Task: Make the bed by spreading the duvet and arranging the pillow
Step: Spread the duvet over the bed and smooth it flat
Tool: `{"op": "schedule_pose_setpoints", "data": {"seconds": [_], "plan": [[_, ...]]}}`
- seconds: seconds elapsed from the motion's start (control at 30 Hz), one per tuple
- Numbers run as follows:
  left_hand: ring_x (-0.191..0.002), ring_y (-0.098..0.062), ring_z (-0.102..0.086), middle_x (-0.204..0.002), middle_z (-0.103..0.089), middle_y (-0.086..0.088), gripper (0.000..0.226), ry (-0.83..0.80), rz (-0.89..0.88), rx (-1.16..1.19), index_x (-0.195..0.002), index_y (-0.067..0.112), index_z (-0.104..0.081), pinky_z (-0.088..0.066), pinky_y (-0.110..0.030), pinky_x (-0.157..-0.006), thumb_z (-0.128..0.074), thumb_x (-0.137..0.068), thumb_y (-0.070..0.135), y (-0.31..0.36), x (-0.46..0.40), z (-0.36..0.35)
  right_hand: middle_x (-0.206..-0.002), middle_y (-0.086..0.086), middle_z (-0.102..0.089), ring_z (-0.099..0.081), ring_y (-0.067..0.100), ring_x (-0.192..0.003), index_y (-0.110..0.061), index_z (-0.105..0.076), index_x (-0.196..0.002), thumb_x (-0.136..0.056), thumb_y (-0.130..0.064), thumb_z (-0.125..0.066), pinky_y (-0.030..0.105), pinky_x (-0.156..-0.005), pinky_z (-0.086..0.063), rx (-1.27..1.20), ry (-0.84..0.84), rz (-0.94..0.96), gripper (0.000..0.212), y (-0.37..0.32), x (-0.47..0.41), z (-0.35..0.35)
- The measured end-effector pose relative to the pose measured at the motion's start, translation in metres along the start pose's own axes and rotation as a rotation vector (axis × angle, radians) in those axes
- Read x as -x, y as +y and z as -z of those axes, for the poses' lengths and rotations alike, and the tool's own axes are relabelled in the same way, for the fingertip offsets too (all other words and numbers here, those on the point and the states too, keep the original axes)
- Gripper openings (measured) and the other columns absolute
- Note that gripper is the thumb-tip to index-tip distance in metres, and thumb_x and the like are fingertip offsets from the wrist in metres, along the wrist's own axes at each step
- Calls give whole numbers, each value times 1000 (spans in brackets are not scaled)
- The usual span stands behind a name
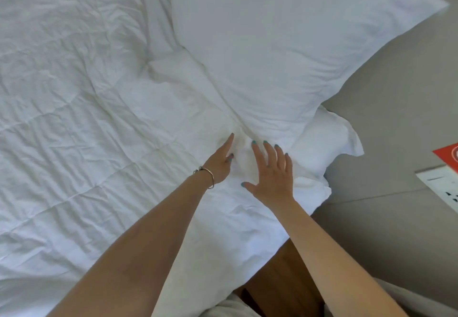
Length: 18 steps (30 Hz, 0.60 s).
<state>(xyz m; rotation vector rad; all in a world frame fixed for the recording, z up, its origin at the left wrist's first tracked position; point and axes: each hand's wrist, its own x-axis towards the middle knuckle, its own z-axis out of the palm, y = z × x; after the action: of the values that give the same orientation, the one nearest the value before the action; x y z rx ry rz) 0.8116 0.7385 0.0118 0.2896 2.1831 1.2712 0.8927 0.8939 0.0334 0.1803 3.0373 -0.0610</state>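
Note:
A white quilted duvet (74, 108) lies spread over the bed, wrinkled, filling the left and middle of the view. A large white pillow (277, 51) rests at the bed's right end, its near corner meeting the duvet. My left hand (220, 162), with a bracelet on the wrist, lies on the duvet beside that corner, fingers stretched forward. My right hand (271, 170) presses flat on the white fabric at the pillow's near corner, fingers straight and spread. Neither hand grips anything.
A grey upholstered headboard (396, 123) runs along the right. A red and white printed card (443, 175) lies at the right edge. A brown bed frame edge (280, 284) shows below the duvet near my body.

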Motion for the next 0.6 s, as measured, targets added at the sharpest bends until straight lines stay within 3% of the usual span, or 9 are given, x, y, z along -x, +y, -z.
{"op": "schedule_pose_setpoints", "data": {"seconds": [0.1, 0.17, 0.27, 0.33, 0.4, 0.5, 0.53, 0.6], "plan": [[-129, -22, -41, -157, -14, 5, 80, -5, -57, -412, -152, 35, -1, -40, -33, -103, -50, -95, 10, -8, -21, 12, -131, 5, -53, -49, 29, -121, -16, -31, -147, -72, -54, -75, 38, -103, -34, -46, -104, -108, 95, 1, -28, -19], [-134, -28, -26, -156, -7, 3, 95, 55, -113, -838, -151, 38, 6, -30, -36, -106, -63, -88, 21, -9, -41, 24, -126, -1, -57, -55, 23, -113, -22, -35, -143, -87, -41, -64, 32, -89, -39, -167, -167, -177, 66, 8, -37, -17], [-143, -35, 0, -158, 6, 1, 98, 33, -142, -1130, -148, 45, -9, -12, -46, -114, -74, -75, 40, 4, -74, 44, -118, -6, -61, -61, 21, -101, -31, -49, -133, -92, -19, -52, 30, -72, -44, -246, -165, -231, 44, 25, -31, 1], [-143, -36, 5, -158, 0, -1, 92, -41, -152, -1201, -140, 45, -26, -7, -50, -114, -78, -65, 50, 13, -96, 59, -101, -4, -65, -63, 22, -79, -29, -61, -122, -84, -6, -59, 30, -60, -48, -227, -21, -230, 45, 38, -13, 19], [-144, -36, 7, -157, -7, 0, 88, -102, -76, -1275, -134, 43, -35, -5, -57, -112, -80, -59, 55, 20, -111, 83, -77, -5, -64, -56, 22, -50, -27, -71, -108, -62, 4, -76, 25, -39, -43, -238, 95, -164, 56, 46, 7, 34], [-143, -36, -1, -154, -20, 1, 66, -51, 148, -1292, -128, 38, -47, -8, -65, -108, -75, -69, 50, 31, -112, 127, -61, -5, -54, -44, 21, -37, -26, -75, -102, -46, 5, -78, 14, -38, -28, -140, 243, -31, 64, 54, 18, 57], [-140, -37, -15, -145, -36, -2, 51, 45, 84, -1226, -122, 32, -55, -13, -67, -108, -72, -74, 39, 37, -109, 141, -60, -4, -53, -43, 21, -36, -25, -75, -102, -50, 2, -73, 13, -41, -25, -146, 299, -13, 59, 57, 19, 65], [-113, -41, -47, -106, -59, -11, 27, 381, -289, -1037, -97, 14, -64, -32, -66, -99, -66, -70, 13, 50, -103, 165, -59, -2, -52, -43, 22, -37, -23, -76, -102, -55, -3, -64, 15, -41, -26, -162, 441, -18, 53, 66, 19, 81]]}}
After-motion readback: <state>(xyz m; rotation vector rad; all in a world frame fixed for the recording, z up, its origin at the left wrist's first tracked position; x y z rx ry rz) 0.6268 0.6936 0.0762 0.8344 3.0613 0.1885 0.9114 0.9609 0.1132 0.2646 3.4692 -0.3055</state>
